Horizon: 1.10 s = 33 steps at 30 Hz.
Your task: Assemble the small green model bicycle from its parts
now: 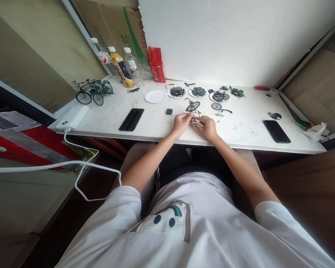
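Observation:
My left hand [182, 123] and my right hand [207, 127] meet near the front edge of the white desk [156, 124]. Both are closed in a pinch on a small thin metal part [195, 121] held between them. Just beyond my fingers lies a partly built green model bicycle [192, 106], with a loose wheel [216, 106] and a curved green piece [226, 111] to its right. A small green block [169, 111] lies to the left.
Several white plates [155, 96] of bicycle parts line the back. Finished model bicycles [92, 92] stand far left beside bottles [119, 67] and a red box [157, 64]. Black phones lie at left [131, 119] and right [276, 131]. A white power bank [72, 117] trails a cable.

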{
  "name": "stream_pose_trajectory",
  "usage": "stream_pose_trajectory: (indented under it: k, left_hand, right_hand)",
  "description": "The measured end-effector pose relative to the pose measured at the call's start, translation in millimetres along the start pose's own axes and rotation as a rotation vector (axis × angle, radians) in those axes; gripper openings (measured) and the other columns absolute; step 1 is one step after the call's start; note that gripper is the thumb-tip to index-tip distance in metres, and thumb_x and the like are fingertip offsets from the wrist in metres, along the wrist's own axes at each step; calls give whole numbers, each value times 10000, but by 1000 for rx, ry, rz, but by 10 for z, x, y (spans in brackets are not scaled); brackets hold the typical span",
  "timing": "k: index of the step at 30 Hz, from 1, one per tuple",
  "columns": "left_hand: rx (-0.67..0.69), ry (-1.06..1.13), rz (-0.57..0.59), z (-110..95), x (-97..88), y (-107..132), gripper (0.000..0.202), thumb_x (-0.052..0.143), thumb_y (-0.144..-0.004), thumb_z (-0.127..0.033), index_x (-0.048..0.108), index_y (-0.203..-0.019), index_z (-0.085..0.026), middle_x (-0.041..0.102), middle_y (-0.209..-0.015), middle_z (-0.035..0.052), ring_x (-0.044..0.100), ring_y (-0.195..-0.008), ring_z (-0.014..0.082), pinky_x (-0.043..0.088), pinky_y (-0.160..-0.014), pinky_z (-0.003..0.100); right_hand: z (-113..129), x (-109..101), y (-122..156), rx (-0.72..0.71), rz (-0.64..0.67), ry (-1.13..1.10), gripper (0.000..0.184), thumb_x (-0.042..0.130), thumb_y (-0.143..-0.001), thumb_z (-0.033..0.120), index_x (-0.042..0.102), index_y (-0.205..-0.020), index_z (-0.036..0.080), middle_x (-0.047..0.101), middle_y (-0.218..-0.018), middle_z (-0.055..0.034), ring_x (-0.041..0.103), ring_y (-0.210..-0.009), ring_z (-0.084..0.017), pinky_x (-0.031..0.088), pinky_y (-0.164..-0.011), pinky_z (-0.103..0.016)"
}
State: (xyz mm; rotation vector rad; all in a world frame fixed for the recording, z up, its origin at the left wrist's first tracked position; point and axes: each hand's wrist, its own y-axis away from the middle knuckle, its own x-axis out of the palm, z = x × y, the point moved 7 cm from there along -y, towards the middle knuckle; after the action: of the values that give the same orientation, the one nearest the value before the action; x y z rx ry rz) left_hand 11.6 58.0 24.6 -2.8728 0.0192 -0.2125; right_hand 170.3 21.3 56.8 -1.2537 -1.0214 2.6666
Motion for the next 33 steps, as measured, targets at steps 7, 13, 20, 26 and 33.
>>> stream_pose_trajectory:
  k: [7,13,20,26,33]
  left_hand:
    - [9,5,-21,39,-16,3,513,809,-902,-597,873,-1094,-126,858,-1073,132,796,-900,241,626,-782,334]
    - [-3,-15,-47,42,-51,-3,502,792,-925,-571,863,-1126,-117,857,-1114,147,818,-875,244,646,-806,351]
    - [8,-22,9,43,-38,-39,540,745,-959,-618,850,-1165,-130,840,-1204,155,792,-843,209,613,-769,318]
    - [4,7,98,26,-5,-46,658,691,-965,-738,825,-1227,-150,846,-1123,141,797,-880,225,598,-791,319]
    - [7,41,162,5,16,-38,710,718,-920,-779,818,-1235,-151,842,-1131,148,802,-911,237,623,-837,346]
  right_hand:
    - [18,12,15,-13,12,41,297,665,-986,241,879,-1192,222,676,-789,-48,616,-763,-210,450,-753,-320]
    - [26,36,23,-7,42,74,292,668,-1010,261,876,-1213,233,686,-793,-52,623,-779,-217,431,-741,-321]
    - [0,40,24,17,38,93,283,673,-1009,281,875,-1201,228,711,-828,-61,638,-796,-221,434,-732,-319]
    - [-7,43,27,50,36,114,286,665,-1010,300,869,-1198,228,719,-843,-64,659,-834,-232,457,-741,-319]
    - [-4,34,32,52,7,89,265,662,-997,283,863,-1164,239,777,-940,-72,671,-850,-233,476,-762,-330]
